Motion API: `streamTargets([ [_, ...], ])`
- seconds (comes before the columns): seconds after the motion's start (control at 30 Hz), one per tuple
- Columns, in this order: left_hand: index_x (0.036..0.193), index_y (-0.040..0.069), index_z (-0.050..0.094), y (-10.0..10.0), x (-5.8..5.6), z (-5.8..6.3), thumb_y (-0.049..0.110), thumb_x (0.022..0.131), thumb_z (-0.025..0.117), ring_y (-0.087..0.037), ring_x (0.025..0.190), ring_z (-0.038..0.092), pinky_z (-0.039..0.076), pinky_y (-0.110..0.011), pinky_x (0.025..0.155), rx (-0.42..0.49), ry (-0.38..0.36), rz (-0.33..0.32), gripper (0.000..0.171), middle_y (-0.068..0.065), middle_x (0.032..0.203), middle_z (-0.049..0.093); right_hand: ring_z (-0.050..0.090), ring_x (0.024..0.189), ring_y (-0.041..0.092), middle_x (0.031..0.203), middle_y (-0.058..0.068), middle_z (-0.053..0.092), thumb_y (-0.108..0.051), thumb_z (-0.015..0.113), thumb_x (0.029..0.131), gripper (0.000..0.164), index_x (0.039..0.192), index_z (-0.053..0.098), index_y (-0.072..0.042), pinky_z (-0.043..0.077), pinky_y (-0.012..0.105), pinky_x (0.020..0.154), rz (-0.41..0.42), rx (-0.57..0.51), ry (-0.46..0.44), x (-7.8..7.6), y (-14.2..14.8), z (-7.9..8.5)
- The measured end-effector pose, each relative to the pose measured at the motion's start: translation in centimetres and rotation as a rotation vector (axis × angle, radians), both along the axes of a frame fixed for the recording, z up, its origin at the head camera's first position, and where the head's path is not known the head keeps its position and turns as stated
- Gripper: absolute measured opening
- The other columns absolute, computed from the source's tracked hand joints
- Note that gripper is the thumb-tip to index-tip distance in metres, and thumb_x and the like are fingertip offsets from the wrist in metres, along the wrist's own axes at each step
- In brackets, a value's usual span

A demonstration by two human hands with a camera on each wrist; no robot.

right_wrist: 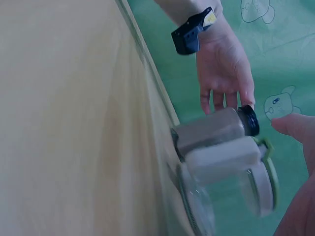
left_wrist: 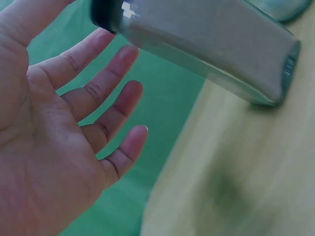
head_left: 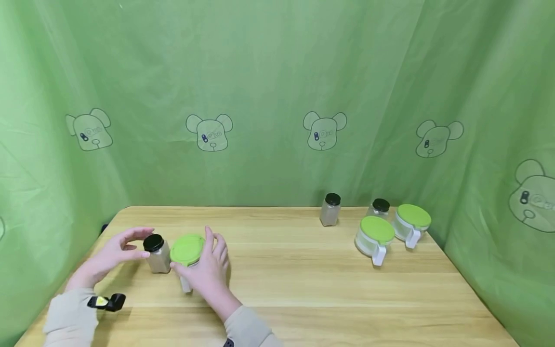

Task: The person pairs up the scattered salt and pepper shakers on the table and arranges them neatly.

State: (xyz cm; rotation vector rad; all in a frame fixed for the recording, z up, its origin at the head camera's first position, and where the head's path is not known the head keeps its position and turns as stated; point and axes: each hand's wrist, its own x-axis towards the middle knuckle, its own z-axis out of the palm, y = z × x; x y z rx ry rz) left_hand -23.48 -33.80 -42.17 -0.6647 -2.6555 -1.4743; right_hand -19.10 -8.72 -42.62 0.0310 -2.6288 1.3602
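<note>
- Jar point(head_left: 158, 260) with a black lid stands upright on the table point(head_left: 295, 289), its base down on the wood.
- My left hand point(head_left: 113, 250) is at the jar's left side, fingers loosely spread, thumb and forefinger parted about the lid. I see no pinch, and whether a fingertip touches the lid I cannot tell.
- Just right of the jar stands a pot point(head_left: 187, 249) with a green lid, its white handle towards me. Whether the two touch, I cannot tell.
- My right hand point(head_left: 210, 270) is also right of the jar, round the pot, thumb and fingers spread apart. The right wrist view shows the thumb clear of the green lid.
- Well to the right of the jar, and farther from me, are a second jar point(head_left: 330, 213), a third jar point(head_left: 380, 206) partly hidden, a second pot point(head_left: 375, 231) and a third pot point(head_left: 412, 219).
- Done, I judge: this jar and its neighbouring pot stand paired, lids on, neither lifted.
- Left: four pieces lie beyond my reach here, well right of the jar; whether they are finished or waiting, I cannot tell.
</note>
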Motion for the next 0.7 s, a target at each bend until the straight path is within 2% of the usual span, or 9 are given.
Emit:
streamTargets([
  [0.13, 0.136, -0.004, 0.047, 0.2, 0.5, 1.3, 0.008, 0.089, 0.068, 0.014, 0.112, 0.049, 0.039, -0.01, 0.09, -0.038, 0.068, 0.019, 0.053, 0.032, 0.123, 0.052, 0.033, 0.138, 0.029, 0.15, 0.01, 0.032, -0.054, 0.084, 0.065, 0.108, 0.152, 0.026, -0.026, 0.034, 0.054, 0.11, 0.017, 0.028, 0.016, -0.3, 1.1, 0.6],
  [0.23, 0.135, -0.001, 0.05, 0.6, 0.9, 2.5, 0.012, 0.09, 0.067, 0.015, 0.111, 0.048, 0.037, -0.009, 0.09, -0.073, 0.104, 0.062, 0.05, 0.032, 0.122, 0.052, 0.034, 0.138, 0.028, 0.151, 0.009, 0.032, -0.056, 0.08, 0.069, 0.103, 0.152, 0.028, -0.025, 0.034, 0.053, 0.111, 0.035, 0.061, 0.023, -0.5, 2.0, 1.0],
  [0.47, 0.132, 0.007, 0.055, 1.9, 2.0, 4.6, 0.023, 0.094, 0.064, 0.018, 0.11, 0.043, 0.033, -0.005, 0.091, -0.145, 0.145, 0.162, 0.042, 0.027, 0.12, 0.052, 0.034, 0.138, 0.029, 0.152, 0.01, 0.031, -0.056, 0.074, 0.077, 0.092, 0.151, 0.031, -0.023, 0.036, 0.053, 0.11, 0.082, 0.124, 0.062, -0.7, 4.1, 1.6],
  [0.6, 0.13, 0.011, 0.058, 2.9, 2.4, 5.4, 0.03, 0.094, 0.064, 0.022, 0.11, 0.039, 0.029, -0.002, 0.09, -0.172, 0.147, 0.209, 0.041, 0.014, 0.124, 0.057, 0.033, 0.139, 0.028, 0.151, 0.01, 0.033, -0.055, 0.072, 0.079, 0.089, 0.151, 0.032, -0.021, 0.035, 0.052, 0.111, 0.108, 0.146, 0.072, -0.8, 5.3, 1.7],
  [0.7, 0.128, 0.011, 0.059, 3.8, 2.6, 5.9, 0.029, 0.094, 0.065, 0.023, 0.109, 0.037, 0.029, -0.006, 0.092, -0.19, 0.184, 0.227, 0.04, -0.002, 0.126, 0.061, 0.033, 0.139, 0.028, 0.15, 0.009, 0.036, -0.054, 0.072, 0.08, 0.087, 0.15, 0.034, -0.019, 0.034, 0.051, 0.111, 0.127, 0.171, 0.082, -0.9, 6.3, 1.6],
])
